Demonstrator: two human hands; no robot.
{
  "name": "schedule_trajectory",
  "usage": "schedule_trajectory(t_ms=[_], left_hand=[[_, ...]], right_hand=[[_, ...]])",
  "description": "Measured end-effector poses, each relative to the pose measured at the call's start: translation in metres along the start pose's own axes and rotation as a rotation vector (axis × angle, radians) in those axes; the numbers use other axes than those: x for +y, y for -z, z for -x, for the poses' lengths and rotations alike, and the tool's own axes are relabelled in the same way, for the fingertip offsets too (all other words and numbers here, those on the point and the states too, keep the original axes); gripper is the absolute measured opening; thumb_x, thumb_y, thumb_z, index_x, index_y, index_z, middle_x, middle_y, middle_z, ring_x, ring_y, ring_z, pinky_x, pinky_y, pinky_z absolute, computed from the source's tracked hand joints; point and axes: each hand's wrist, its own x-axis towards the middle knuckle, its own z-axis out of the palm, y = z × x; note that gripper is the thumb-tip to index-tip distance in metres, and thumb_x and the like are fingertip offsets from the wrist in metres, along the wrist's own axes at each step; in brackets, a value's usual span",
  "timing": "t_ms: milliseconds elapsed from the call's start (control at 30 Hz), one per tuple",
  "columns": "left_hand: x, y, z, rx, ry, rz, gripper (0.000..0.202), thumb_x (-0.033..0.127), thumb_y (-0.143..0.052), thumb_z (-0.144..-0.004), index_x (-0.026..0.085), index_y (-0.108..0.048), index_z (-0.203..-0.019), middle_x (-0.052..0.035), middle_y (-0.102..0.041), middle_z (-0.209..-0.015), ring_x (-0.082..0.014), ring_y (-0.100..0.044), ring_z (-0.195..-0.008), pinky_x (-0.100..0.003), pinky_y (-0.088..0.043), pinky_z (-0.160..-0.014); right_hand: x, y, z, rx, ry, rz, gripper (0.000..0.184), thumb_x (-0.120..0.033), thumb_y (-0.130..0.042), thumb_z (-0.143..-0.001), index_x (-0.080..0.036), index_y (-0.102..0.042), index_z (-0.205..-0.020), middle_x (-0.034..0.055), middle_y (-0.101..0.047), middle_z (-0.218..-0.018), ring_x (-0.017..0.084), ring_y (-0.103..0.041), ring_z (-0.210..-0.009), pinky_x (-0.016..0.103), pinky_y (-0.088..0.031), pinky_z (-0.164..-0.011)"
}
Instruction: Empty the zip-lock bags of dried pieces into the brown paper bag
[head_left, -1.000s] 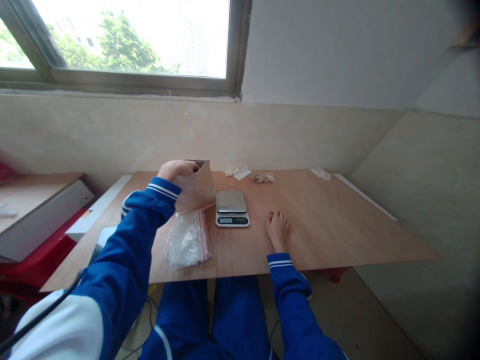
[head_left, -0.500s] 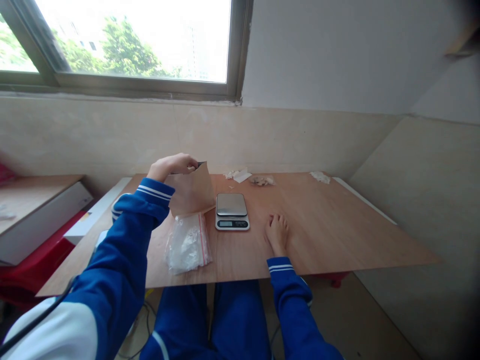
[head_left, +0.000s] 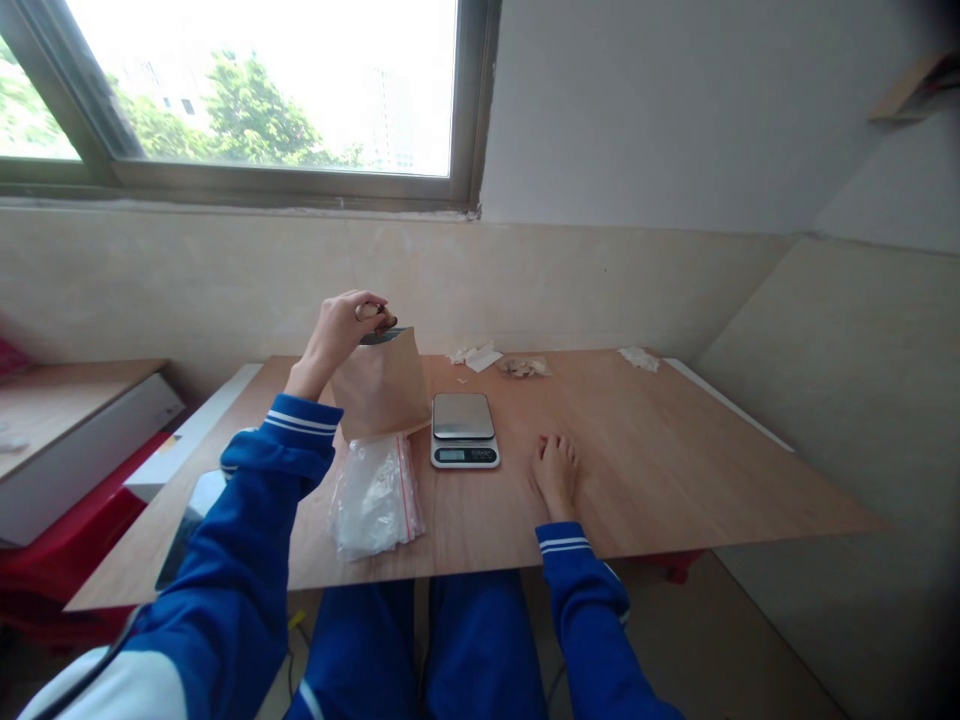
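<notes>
My left hand (head_left: 346, 322) is raised just over the mouth of a brown paper bag (head_left: 381, 385) with a silvery inside. Its fingers are pinched round a few small pale-and-dark-brown dried pieces (head_left: 385, 322), too small to name for sure. The bag stands upright and open; what lies in it is hidden. Right of it sits a kitchen scale (head_left: 464, 418) with a bare metal plate; I cannot read its display. Clear zip bags (head_left: 375, 500) with a red seal strip lie in front of the paper bag. Palm down on the table, my right hand (head_left: 556, 468) rests open, holding nothing.
The wooden table (head_left: 697, 465) runs up to the wall. At its back lie a clear bag of brownish pieces (head_left: 523, 367), white paper scraps (head_left: 480, 357) and a crumpled white scrap (head_left: 639, 358). A phone-like dark slab (head_left: 180, 545) lies by my left sleeve.
My left hand has risen out of the paper bag's mouth, and small brownish pieces now show in its fingers. My right hand has stayed in place. The view has tilted slightly.
</notes>
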Motion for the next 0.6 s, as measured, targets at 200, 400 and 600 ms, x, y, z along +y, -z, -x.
schedule_trajectory(t_ms=[200,400,600], left_hand=[[0.056,-0.03,0.042,0.042,0.078,0.505,0.033,0.036,-0.075,-0.075,0.02,-0.074,-0.104,-0.0058,-0.074,-0.101,-0.0166,-0.067,-0.083,-0.026,-0.051,-0.073],[0.052,-0.115,0.113,-0.244,0.707,1.232,0.05,0.037,-0.082,-0.068,0.014,-0.07,-0.111,-0.0109,-0.073,-0.102,-0.0161,-0.068,-0.08,-0.023,-0.052,-0.063],[0.024,-0.143,0.154,-0.21,0.943,1.371,0.036,0.028,-0.081,-0.069,0.014,-0.071,-0.1,-0.0128,-0.071,-0.11,-0.0224,-0.068,-0.096,-0.033,-0.058,-0.077]], right_hand=[[-0.034,-0.002,0.012,0.075,-0.03,-0.637,0.029,-0.029,-0.041,-0.09,-0.015,-0.066,-0.099,0.0162,-0.063,-0.105,0.028,-0.056,-0.103,0.043,-0.041,-0.094],[-0.127,0.01,0.043,-0.374,-0.12,-1.6,0.055,-0.061,-0.04,-0.09,-0.027,-0.056,-0.13,0.006,-0.061,-0.131,0.025,-0.062,-0.105,0.04,-0.053,-0.083],[-0.139,0.017,0.038,-0.432,-0.238,-1.698,0.056,-0.059,-0.056,-0.084,-0.031,-0.054,-0.133,0.0026,-0.061,-0.133,0.024,-0.057,-0.122,0.039,-0.051,-0.093]])
